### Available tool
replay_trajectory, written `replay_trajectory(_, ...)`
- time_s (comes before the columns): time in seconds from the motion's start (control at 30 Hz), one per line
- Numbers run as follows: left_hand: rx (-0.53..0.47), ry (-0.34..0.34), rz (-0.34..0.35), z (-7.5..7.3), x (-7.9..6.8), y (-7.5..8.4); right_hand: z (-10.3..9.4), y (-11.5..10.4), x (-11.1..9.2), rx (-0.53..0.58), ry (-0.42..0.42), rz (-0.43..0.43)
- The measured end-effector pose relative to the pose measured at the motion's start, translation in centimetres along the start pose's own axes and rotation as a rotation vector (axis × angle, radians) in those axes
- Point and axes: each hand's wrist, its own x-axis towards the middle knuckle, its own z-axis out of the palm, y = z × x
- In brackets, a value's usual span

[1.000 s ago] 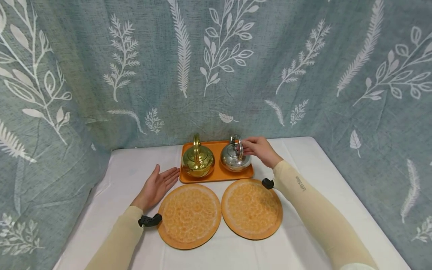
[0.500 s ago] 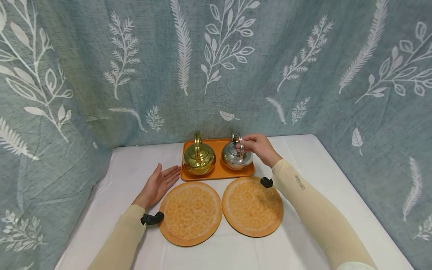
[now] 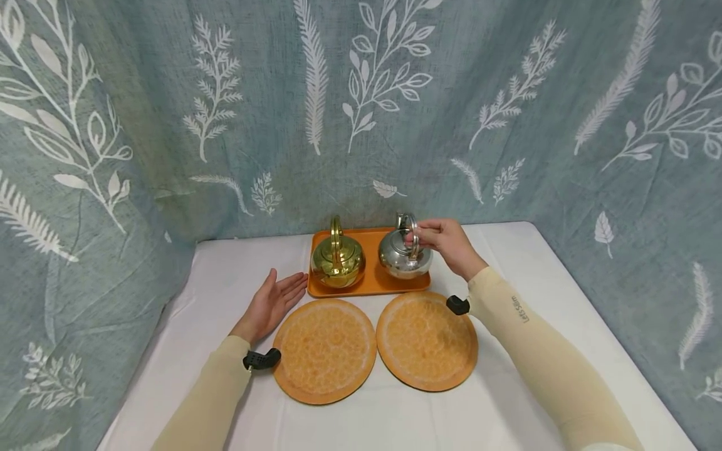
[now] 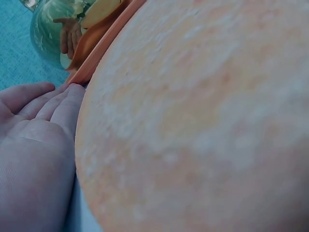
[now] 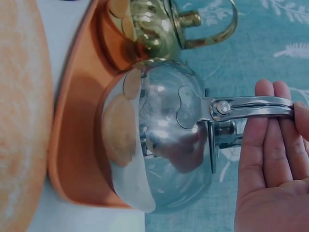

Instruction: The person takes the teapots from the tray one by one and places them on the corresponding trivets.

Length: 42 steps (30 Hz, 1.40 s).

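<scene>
A silver kettle (image 3: 402, 262) is at the right end of an orange tray (image 3: 372, 283); I cannot tell whether its base touches the tray. My right hand (image 3: 450, 245) holds its upright handle, fingers behind the bar and thumb at the top in the right wrist view. The gold kettle (image 3: 334, 266) sits on the tray's left half, handle up. My left hand (image 3: 273, 305) lies palm up with straight fingers, fingertips at the tray's left edge. In the left wrist view these fingers (image 4: 67, 108) meet the tray's corner.
Two round orange-yellow placemats (image 3: 326, 351) lie side by side before the tray, the right placemat (image 3: 427, 341) under my right forearm's side. A white cloth (image 3: 372, 426) covers the table. A blue-green leaf-patterned curtain (image 3: 271, 113) surrounds the back and sides.
The silver kettle has shifted slightly right against the tray, along with my right hand. My left hand stays at the tray's edge. The head view has shifted a little.
</scene>
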Motion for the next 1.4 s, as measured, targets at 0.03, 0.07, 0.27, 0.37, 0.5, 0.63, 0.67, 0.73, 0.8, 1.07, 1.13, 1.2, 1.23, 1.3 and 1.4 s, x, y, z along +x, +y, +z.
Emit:
replay_trajectory(0.03, -0.002, -0.001, 0.001, 0.0, 0.2, 0.1, -0.1, -0.2, -0.2, -0.004, 0.0, -0.005)
replay_trajectory(0.07, -0.004, -0.003, 0.002, 0.0, 0.3, 0.1, -0.1, -0.3, -0.4, -0.007, 0.003, -0.007)
replay_trajectory(0.27, -0.001, 0.001, 0.002, 0.1, 0.7, 0.2, -0.4, -0.8, -1.7, -0.005, 0.011, -0.024)
replay_trajectory(0.37, -0.006, 0.01, 0.0, 0.2, 0.6, 0.2, -0.6, -0.7, -2.3, -0.023, 0.008, -0.037)
replay_trajectory(0.5, 0.005, 0.021, -0.005, 0.3, 0.6, 0.2, -0.7, -0.6, -3.2, -0.036, 0.003, -0.051)
replay_trajectory(0.63, 0.011, 0.03, -0.013, 0.5, 0.6, 0.2, -0.6, -0.7, -4.1, -0.038, 0.002, -0.065)
replay_trajectory(0.67, 0.011, 0.03, -0.013, 0.5, 0.6, 0.2, -0.6, -0.7, -4.3, -0.04, -0.001, -0.071)
replay_trajectory(0.73, 0.009, 0.033, -0.013, 0.4, 0.6, 0.2, -0.4, -0.7, -4.7, -0.042, -0.004, -0.079)
replay_trajectory(0.8, 0.007, 0.039, -0.01, 0.4, 0.6, 0.2, -0.4, -0.7, -5.2, -0.042, -0.007, -0.085)
replay_trajectory(1.07, 0.015, 0.043, -0.002, 0.3, 0.5, 0.2, 0.1, -0.7, -6.7, -0.064, -0.016, -0.072)
replay_trajectory(1.13, 0.009, 0.049, -0.005, 0.3, 0.4, 0.2, 0.3, -0.8, -7.0, -0.064, -0.017, -0.077)
replay_trajectory(1.2, 0.006, 0.055, -0.006, 0.3, 0.3, 0.2, 0.4, -1.0, -7.4, -0.062, -0.017, -0.08)
replay_trajectory(1.23, 0.004, 0.058, -0.008, 0.3, 0.3, 0.2, 0.4, -1.0, -7.6, -0.064, -0.016, -0.082)
replay_trajectory(1.3, 0.006, 0.059, -0.006, 0.3, 0.2, 0.2, 0.5, -1.1, -8.1, -0.068, -0.017, -0.088)
replay_trajectory(1.4, 0.014, 0.059, -0.002, 0.3, 0.2, 0.2, 0.5, -1.3, -8.7, -0.075, -0.02, -0.096)
